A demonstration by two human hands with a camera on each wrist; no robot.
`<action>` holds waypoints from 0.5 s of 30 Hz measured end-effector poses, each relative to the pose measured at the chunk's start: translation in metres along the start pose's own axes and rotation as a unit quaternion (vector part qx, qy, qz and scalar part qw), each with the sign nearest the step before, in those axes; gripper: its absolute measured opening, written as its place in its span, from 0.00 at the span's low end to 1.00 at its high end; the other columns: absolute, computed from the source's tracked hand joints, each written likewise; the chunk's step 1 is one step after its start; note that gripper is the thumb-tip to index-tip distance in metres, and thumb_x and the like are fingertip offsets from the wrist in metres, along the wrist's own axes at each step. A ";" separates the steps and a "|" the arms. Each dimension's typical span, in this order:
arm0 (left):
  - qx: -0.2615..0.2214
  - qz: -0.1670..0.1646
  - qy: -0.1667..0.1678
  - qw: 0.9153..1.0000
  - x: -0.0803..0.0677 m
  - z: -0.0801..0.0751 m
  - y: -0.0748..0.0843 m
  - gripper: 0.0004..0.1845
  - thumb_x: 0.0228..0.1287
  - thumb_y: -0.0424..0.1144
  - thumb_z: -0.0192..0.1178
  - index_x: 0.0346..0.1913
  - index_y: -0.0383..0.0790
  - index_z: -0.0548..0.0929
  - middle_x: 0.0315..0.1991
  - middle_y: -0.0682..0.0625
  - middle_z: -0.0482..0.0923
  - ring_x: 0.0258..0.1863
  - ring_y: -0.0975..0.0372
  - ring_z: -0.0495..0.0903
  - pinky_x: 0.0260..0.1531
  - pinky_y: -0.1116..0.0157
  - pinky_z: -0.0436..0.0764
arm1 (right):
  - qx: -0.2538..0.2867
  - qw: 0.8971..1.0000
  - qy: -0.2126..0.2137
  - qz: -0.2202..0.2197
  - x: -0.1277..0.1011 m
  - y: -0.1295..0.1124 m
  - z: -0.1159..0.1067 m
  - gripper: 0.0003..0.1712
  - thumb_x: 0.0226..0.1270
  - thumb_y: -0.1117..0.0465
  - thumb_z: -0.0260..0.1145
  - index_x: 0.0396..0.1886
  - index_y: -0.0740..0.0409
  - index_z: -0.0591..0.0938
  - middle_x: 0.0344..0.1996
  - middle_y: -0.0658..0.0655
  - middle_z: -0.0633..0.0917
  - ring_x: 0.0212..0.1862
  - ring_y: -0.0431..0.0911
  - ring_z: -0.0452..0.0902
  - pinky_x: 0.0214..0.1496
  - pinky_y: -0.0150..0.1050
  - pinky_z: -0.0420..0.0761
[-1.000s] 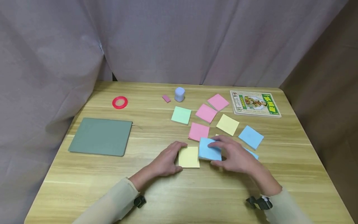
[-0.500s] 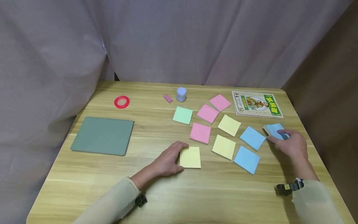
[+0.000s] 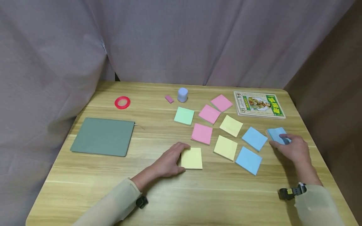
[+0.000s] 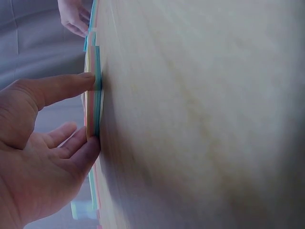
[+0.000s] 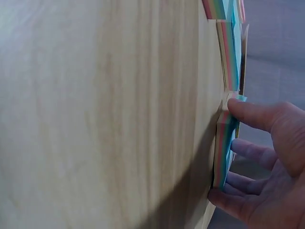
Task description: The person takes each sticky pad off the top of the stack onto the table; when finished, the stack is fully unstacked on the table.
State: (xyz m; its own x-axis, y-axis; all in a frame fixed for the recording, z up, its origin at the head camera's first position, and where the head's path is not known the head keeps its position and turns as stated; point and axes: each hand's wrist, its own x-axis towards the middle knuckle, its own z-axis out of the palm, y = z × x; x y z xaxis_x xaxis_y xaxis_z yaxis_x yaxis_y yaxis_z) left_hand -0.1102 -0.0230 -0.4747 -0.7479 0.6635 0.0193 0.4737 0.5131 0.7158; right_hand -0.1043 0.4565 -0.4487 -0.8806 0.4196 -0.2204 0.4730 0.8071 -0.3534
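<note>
At the middle front of the table, my left hand (image 3: 169, 161) spans the left side of a yellow sticky note pad (image 3: 193, 158). In the left wrist view its thumb and fingers grip opposite edges of that pad (image 4: 94, 112), whose side shows coloured layers. Farther right, my right hand (image 3: 297, 149) grips a blue sticky note pad (image 3: 275, 134) at the tabletop, partly hiding it. The right wrist view shows thumb and fingers at this pad's (image 5: 223, 152) edges. Two more blue pads (image 3: 249, 160) lie just left of the right hand.
Between the hands lie two yellow pads (image 3: 225, 147), with several pink pads (image 3: 202, 134) and a green pad (image 3: 184, 116) behind. A comic book (image 3: 259, 105) lies back right. Left are a grey-green notebook (image 3: 103, 137) and red tape roll (image 3: 122, 102). A small lavender container (image 3: 182, 94) and pink eraser-like block (image 3: 169, 99) stand behind.
My right hand has carried the blue pad from beside the left hand's yellow pad to the right and set it down flat beside the other blue pads. The left hand has stayed put.
</note>
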 end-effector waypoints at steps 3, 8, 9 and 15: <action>0.000 0.001 -0.001 1.000 0.000 0.000 0.000 0.44 0.44 0.31 0.77 0.66 0.37 0.67 0.62 0.48 0.69 0.63 0.58 0.67 0.64 0.59 0.68 | -0.001 1.000 -0.009 0.003 -0.001 0.000 -0.001 0.50 0.62 0.31 0.60 0.67 0.68 0.69 0.64 0.82 0.59 0.63 0.76 0.55 0.59 0.69 0.62; -0.007 -0.001 -0.005 1.000 0.000 -0.002 0.001 0.44 0.44 0.32 0.77 0.67 0.38 0.66 0.62 0.48 0.69 0.63 0.58 0.67 0.64 0.59 0.67 | -0.003 1.000 -0.018 -0.003 -0.004 -0.001 -0.003 0.52 0.63 0.31 0.59 0.70 0.69 0.65 0.64 0.83 0.55 0.62 0.77 0.53 0.58 0.72 0.60; -0.010 -0.001 -0.005 1.000 0.000 -0.002 0.001 0.44 0.44 0.32 0.77 0.67 0.38 0.66 0.63 0.48 0.69 0.63 0.58 0.67 0.64 0.59 0.67 | -0.003 1.000 -0.017 -0.006 -0.005 -0.002 -0.003 0.52 0.63 0.31 0.59 0.70 0.69 0.64 0.64 0.84 0.55 0.62 0.77 0.52 0.58 0.72 0.59; -0.040 0.007 0.000 0.999 -0.002 -0.003 -0.001 0.44 0.46 0.33 0.76 0.68 0.38 0.65 0.63 0.47 0.68 0.63 0.57 0.68 0.65 0.58 0.66 | -0.007 0.997 0.020 -0.077 -0.014 -0.020 -0.006 0.48 0.66 0.35 0.60 0.68 0.70 0.66 0.64 0.83 0.57 0.63 0.77 0.53 0.58 0.72 0.59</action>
State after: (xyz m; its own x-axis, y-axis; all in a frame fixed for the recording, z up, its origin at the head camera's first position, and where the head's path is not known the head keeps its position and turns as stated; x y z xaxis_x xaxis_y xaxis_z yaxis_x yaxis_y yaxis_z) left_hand -0.1099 -0.0263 -0.4733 -0.7420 0.6697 0.0303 0.4450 0.4582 0.7694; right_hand -0.1014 0.4364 -0.4329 -0.9434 0.3057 -0.1286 0.3316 0.8685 -0.3685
